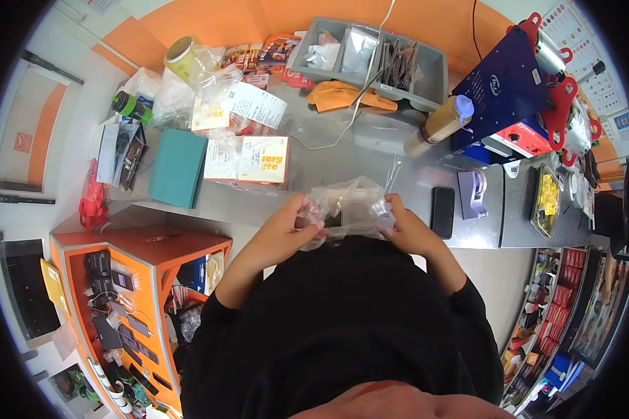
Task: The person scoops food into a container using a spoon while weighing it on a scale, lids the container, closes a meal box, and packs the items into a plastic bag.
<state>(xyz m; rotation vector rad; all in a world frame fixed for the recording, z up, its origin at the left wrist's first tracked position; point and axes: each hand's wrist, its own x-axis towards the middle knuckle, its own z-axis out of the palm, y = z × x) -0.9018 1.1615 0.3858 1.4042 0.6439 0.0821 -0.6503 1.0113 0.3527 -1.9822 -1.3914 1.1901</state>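
Observation:
A clear plastic bag (353, 209) is spread between my two hands at the front edge of the metal counter, close to my body. My left hand (295, 227) pinches its left side, and my right hand (407, 225) grips the right side. Something pale shows through the plastic, too blurred to name. Beyond my left hand, a printed white and orange box (220, 159) sits in clear plastic with a paper slip on top. A black phone (442, 212) lies to the right of my right hand.
A teal folder (178, 167) lies left of the box. At the back are a grey divided bin (426, 87), an orange cloth (349, 97) and a white cable. A sauce bottle (444, 122), a blue machine (493, 87) and a tape dispenser (473, 193) stand right.

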